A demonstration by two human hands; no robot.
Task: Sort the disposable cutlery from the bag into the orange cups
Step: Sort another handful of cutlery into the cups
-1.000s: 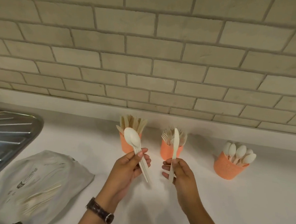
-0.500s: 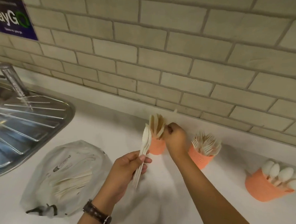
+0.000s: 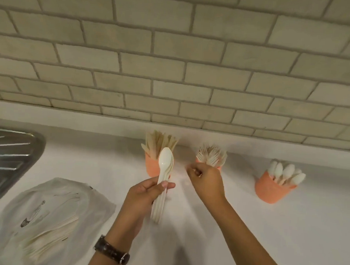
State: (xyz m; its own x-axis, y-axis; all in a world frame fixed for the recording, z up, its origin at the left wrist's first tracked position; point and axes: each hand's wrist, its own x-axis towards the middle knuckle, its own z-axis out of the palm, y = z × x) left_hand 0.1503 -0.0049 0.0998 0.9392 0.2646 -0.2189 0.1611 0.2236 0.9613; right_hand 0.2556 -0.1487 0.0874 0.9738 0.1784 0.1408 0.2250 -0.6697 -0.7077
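Observation:
My left hand (image 3: 143,200) grips a bundle of white plastic spoons (image 3: 164,168) upright by the handles, in front of the left orange cup (image 3: 151,168), which holds knives. My right hand (image 3: 207,180) hovers between that cup and the middle orange cup (image 3: 198,161), which is full of forks. Its fingers are curled and blurred, with nothing visible in them. The right orange cup (image 3: 273,190) holds spoons. The translucent bag (image 3: 48,216) lies flat at the lower left with cutlery still inside.
A steel sink drainboard (image 3: 6,163) fills the left edge. The three cups stand in a row near the tiled wall (image 3: 173,70). White countertop (image 3: 287,231) stretches to the right and in front of the cups.
My right hand carried a knife to the left cup, let it go there, and has drawn back to the right without it. My left hand still holds the spoons.

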